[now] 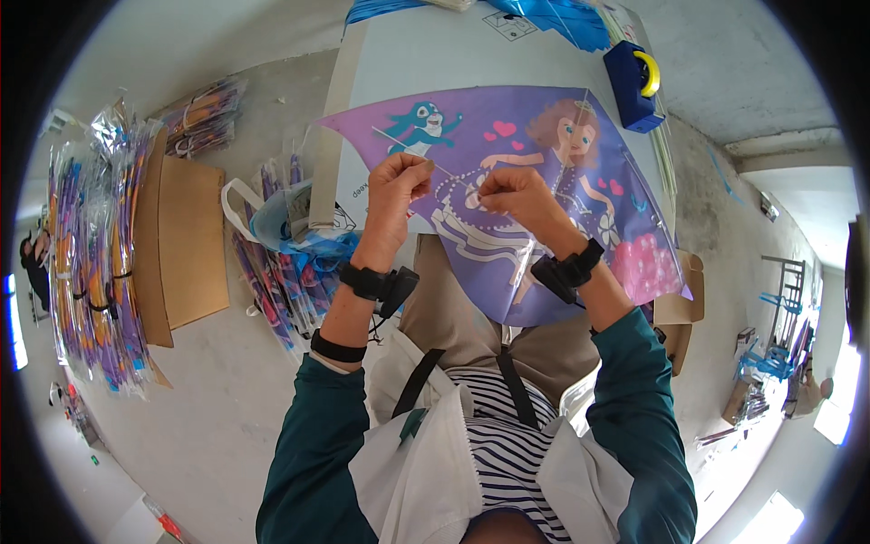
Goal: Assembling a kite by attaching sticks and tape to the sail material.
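Observation:
A purple kite printed with a cartoon girl and a blue rabbit is spread before me, its lower part hanging over the near edge of a white board surface. My left hand is closed, pinching a thin white rod above the kite's left part. The rod slants from beyond my left fingers down toward my right hand. There my right fingertips are pinched at its other end, over the printed dress. A small whitish bit shows at those fingertips, too small to make out.
Beyond the kite's far right corner stands a blue tape dispenser with a yellow roll. Blue plastic film lies at the far edge. On the left floor are a cardboard box and bundles of plastic-wrapped kites. An open carton sits at right.

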### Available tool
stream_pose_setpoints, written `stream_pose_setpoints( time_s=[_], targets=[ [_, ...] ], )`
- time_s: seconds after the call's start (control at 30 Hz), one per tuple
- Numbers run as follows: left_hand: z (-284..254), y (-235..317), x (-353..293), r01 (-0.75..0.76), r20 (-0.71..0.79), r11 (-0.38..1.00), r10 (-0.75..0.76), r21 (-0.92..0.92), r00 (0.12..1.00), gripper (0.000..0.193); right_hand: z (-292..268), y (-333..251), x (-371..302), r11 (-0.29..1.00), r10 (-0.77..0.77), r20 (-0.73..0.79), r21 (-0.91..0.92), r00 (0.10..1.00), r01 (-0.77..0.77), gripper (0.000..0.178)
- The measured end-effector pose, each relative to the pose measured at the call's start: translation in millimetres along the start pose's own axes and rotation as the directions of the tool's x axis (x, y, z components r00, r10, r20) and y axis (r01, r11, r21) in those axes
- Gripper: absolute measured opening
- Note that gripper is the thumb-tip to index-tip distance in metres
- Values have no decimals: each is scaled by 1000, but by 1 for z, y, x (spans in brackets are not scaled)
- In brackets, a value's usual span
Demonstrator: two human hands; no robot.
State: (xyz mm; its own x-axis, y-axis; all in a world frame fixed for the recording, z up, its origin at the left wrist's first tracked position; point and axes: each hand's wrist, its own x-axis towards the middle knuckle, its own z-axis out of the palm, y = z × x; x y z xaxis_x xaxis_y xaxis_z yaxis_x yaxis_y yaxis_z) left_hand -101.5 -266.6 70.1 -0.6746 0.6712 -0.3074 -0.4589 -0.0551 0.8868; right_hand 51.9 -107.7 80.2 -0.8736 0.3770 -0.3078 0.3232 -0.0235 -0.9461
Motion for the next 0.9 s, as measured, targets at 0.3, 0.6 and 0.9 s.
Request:
stream_pose_setpoints(
  time_s=[0.3,0.6,0.9],
  targets=[
    [0,-6,15,48,39,999,-47,-12,998,9,23,-30,50,861,-304,-134,-462,943,212,12],
    [-16,13,18,-530,166,254,767,809,620,13,19,-22,79,839,-335,-38,-468,942,279,12],
    [-37,0,94,-448,307,101,594,888,743,7,-9,-20,102,288,-666,-23,-930,745,229,22]
  ],
)
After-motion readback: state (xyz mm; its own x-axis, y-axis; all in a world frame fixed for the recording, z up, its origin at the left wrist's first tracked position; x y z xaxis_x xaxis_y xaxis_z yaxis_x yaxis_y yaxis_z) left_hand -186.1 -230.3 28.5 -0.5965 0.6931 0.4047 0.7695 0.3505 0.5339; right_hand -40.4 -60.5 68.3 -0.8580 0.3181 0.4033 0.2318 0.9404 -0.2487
